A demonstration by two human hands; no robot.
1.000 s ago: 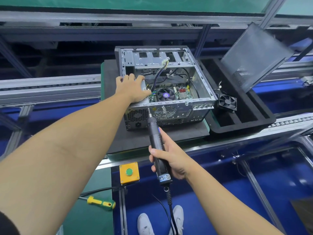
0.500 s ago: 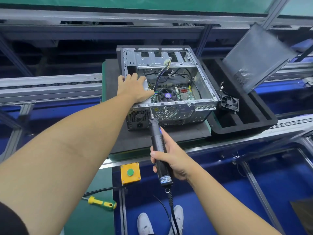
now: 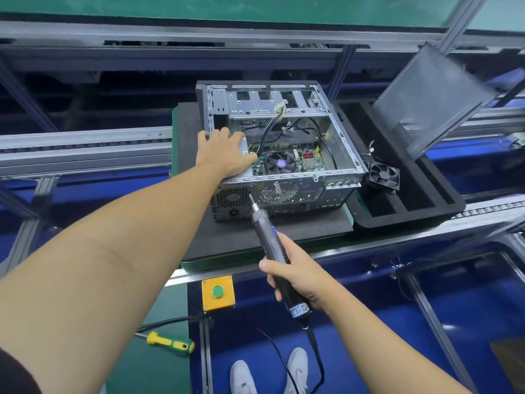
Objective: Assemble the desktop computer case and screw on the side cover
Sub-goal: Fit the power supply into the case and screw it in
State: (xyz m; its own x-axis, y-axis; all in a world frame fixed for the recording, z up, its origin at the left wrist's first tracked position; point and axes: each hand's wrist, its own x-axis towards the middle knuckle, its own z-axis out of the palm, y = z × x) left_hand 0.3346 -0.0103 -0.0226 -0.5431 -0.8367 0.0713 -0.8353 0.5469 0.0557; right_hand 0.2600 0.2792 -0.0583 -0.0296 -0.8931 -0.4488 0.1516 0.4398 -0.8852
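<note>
An open grey computer case point(image 3: 287, 183) lies on its side on a dark mat point(image 3: 255, 237), its motherboard, fan and cables showing. My left hand point(image 3: 221, 155) rests on the case's near left top edge, fingers spread over the power supply corner. My right hand point(image 3: 298, 275) grips a black corded electric screwdriver point(image 3: 272, 245). Its bit points up at the case's rear panel, just below the top edge beside the round fan grille. The black mesh side cover point(image 3: 431, 95) leans tilted at the right, apart from the case.
A black foam tray point(image 3: 412, 206) sits right of the case with a loose small fan point(image 3: 384, 175) at its edge. A yellow box with a green button point(image 3: 218, 292) hangs below the conveyor rail. A yellow-green hand screwdriver point(image 3: 170, 343) lies at lower left. My shoes point(image 3: 270, 373) stand below.
The screwdriver's bit has dropped from the case's top rear edge to lower on the rear panel. My left hand stays on the case's corner.
</note>
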